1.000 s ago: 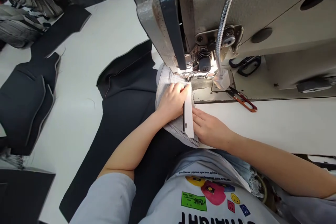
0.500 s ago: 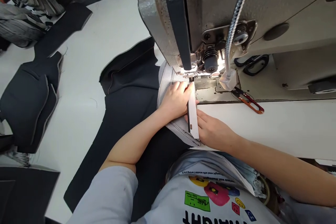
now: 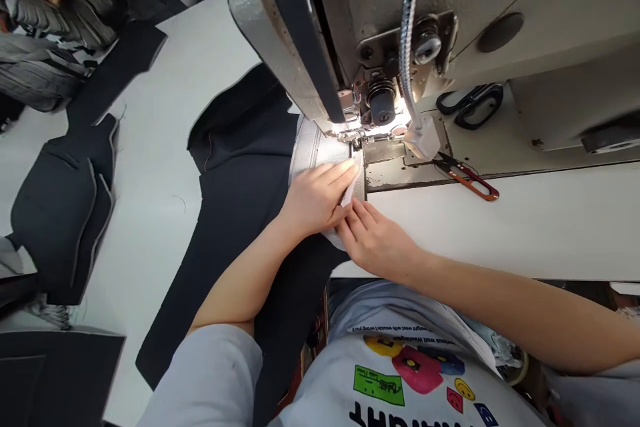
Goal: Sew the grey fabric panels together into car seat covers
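Note:
A black fabric panel (image 3: 250,193) with a light grey mesh piece (image 3: 305,147) lies under the needle area of the sewing machine (image 3: 300,47). My left hand (image 3: 315,197) is over the mesh, fingers together, gripping a narrow white strip (image 3: 353,180) at the mesh edge near the presser foot (image 3: 356,142). Close below it, my right hand (image 3: 375,240) has its fingers closed on the edge of the grey mesh piece, with the fingertips almost touching the left thumb. The strip's lower end is hidden by the hands.
Orange-handled thread snips (image 3: 473,181) and black-handled scissors (image 3: 473,105) lie right of the needle. A flexible lamp (image 3: 423,137) hangs beside it. More dark cut panels (image 3: 55,207) are on the white table (image 3: 150,213) at left, below stacked grey pieces (image 3: 40,67).
The white strip, earlier long and flat toward my body, now shows only a short part between my hands. My right hand has shifted left to meet the left hand. The view has moved slightly.

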A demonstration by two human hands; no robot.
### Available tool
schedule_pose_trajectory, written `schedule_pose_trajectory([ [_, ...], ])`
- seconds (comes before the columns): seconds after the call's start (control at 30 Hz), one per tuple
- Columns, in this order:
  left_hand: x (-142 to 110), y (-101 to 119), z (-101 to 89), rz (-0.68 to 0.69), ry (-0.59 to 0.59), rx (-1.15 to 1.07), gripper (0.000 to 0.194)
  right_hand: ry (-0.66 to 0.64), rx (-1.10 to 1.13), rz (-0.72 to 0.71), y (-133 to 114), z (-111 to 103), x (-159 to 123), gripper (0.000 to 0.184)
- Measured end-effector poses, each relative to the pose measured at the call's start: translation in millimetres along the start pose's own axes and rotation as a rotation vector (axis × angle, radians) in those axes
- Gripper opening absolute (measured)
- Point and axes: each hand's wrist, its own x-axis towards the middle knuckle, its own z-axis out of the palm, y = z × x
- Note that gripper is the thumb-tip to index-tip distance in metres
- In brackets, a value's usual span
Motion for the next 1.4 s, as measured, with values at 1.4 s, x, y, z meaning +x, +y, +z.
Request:
schedule_pose_trajectory([
  [1.4,-8,4,22.8,0.052,0.195,0.051,0.023,-0.017,-0.042,0.005,32,-6,-7,0.029],
])
